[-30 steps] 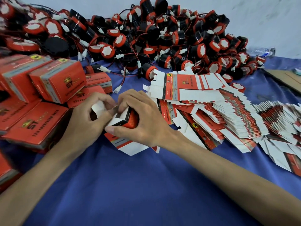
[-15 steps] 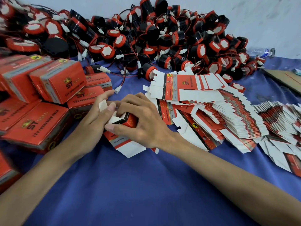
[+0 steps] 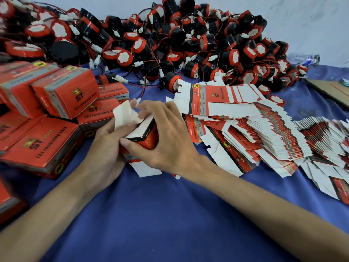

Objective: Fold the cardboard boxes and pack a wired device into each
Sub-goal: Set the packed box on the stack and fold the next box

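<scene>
Right hand grips the half-folded box — left hand holds its flap.

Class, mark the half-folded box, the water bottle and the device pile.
half-folded box (image 3: 150,138), head view, red side.
water bottle (image 3: 304,58), head view, clear body.
device pile (image 3: 173,33), head view, heap's middle.

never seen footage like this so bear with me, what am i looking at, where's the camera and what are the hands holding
No machine here: a person works bare-handed, filmed by one camera worn on their head, looking down. The left hand and right hand both grip a half-folded red box, the left holding its white flap. On the blue cloth lie finished boxes at the left, flat cartons at the right, and a heap of black-and-red wired devices behind.
</scene>
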